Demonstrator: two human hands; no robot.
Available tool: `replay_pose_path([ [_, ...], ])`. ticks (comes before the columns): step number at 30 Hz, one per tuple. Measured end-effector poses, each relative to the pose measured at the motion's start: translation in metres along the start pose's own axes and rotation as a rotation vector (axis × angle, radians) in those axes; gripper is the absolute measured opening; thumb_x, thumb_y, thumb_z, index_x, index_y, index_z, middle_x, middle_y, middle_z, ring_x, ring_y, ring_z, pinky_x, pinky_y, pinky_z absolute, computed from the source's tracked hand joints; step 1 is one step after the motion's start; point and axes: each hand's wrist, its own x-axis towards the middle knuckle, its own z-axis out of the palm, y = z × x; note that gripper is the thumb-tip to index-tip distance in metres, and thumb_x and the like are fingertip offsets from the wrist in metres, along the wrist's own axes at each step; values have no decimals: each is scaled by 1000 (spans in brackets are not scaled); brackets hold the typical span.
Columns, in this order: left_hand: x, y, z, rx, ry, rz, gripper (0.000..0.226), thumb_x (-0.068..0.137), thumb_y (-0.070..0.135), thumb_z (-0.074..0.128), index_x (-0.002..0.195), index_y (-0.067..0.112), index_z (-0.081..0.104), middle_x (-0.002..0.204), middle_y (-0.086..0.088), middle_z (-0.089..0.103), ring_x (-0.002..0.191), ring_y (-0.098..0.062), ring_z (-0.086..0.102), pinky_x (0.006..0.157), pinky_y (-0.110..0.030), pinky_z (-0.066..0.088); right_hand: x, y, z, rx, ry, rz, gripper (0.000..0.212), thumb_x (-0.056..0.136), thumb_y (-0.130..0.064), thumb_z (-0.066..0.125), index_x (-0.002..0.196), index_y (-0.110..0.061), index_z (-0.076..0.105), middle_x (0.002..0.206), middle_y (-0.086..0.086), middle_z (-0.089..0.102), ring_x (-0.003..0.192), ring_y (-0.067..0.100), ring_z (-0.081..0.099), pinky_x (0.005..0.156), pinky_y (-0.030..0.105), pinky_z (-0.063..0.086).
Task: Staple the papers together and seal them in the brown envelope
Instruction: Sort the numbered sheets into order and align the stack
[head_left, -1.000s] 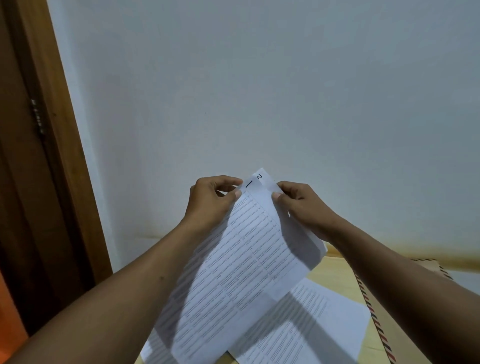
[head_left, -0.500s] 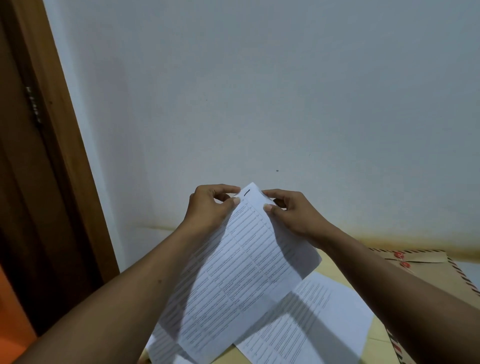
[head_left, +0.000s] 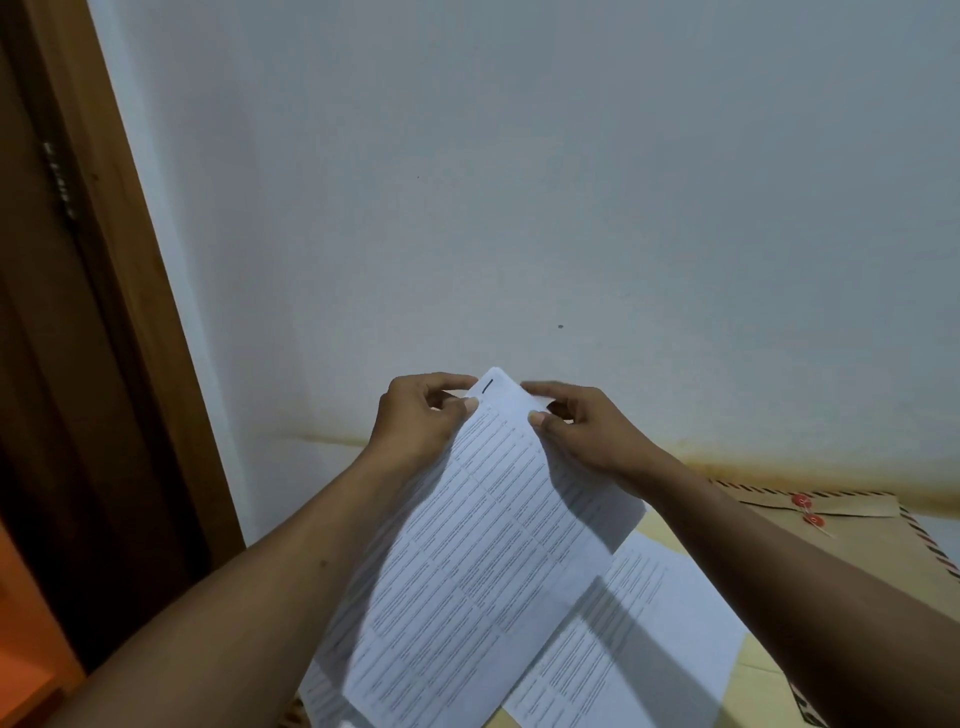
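I hold a small stack of printed white papers (head_left: 483, 561) up in front of the wall, its top corner marked with a handwritten "1". My left hand (head_left: 421, 421) pinches the left side of that corner between thumb and fingers. On the right side of the same corner, my right hand (head_left: 582, 426) pinches the sheets. Another printed sheet (head_left: 639, 639) lies flat on the table below. The brown envelope (head_left: 852, 525), with striped edging and red string buttons, lies at the right against the wall. No stapler is in view.
A pale yellow table top (head_left: 753, 691) carries the sheet and the envelope. The white wall (head_left: 519, 208) rises right behind it. A brown wooden door frame (head_left: 104, 260) stands at the left, with something orange (head_left: 26, 623) low at the left edge.
The sheet marked "2" that stuck out behind the top corner has slid level with the front sheet. The view tilted down, showing more of the envelope.
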Motion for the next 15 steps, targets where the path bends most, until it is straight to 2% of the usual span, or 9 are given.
replay_pose_path([
  [4,-4,-2,4,-60,71,31,18,91,21,76,106,32,78,87,0,76,93,-6,70,82,-23,51,6,1,-5,-68,37,-17,30,94,-22,62,123,-30,65,95,4,71,91,17,66,88,34,52],
  [7,-4,-7,5,-98,25,9,21,91,20,76,107,33,77,90,-4,76,91,-15,74,84,-29,58,11,3,-8,-100,48,-16,28,94,-22,64,120,-30,70,97,3,73,93,14,67,90,33,53],
  [10,-3,-11,1,-126,-89,-43,31,93,13,74,118,31,75,102,-11,78,93,-25,77,85,-33,62,15,7,-9,-136,45,-20,29,94,-21,64,121,-28,71,109,0,74,100,13,68,97,37,53],
  [12,-3,-12,-1,-148,-147,-78,36,93,9,73,123,29,73,101,-12,80,90,-25,78,85,-35,63,16,12,-9,-134,28,-9,29,94,-20,64,122,-26,71,112,-3,74,104,10,68,100,38,52],
  [15,-4,-19,0,-166,-145,-115,37,92,7,75,125,25,73,98,-10,80,89,-22,79,88,-34,62,15,19,-7,-90,-13,19,28,95,-19,62,121,-25,72,110,-5,76,105,8,69,102,38,52],
])
